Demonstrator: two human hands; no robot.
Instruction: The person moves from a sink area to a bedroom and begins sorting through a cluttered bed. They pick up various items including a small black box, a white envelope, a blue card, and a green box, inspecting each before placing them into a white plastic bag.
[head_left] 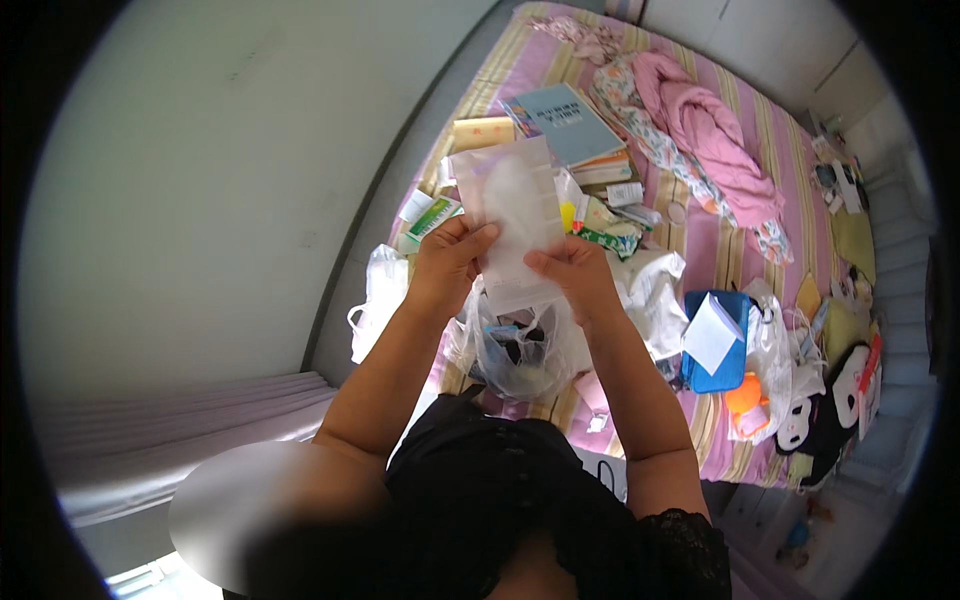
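Your left hand [448,262] and right hand [582,276] each pinch the pale plastic pouch [515,200], thumbs in front, fingers curled in. It's lifted above the bed [703,262], not yet set down; whether it's sealed, you can't tell.

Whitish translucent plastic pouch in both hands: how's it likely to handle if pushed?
The plastic pouch probably bends easily; it looks thin and filmlike. Likely light: left hand and right hand just pinch its edges. Maybe slippery, given its smooth-looking surface.

Matt plastic pouch [515,205], glossy plastic bag [525,380], cloth quilt [705,135]
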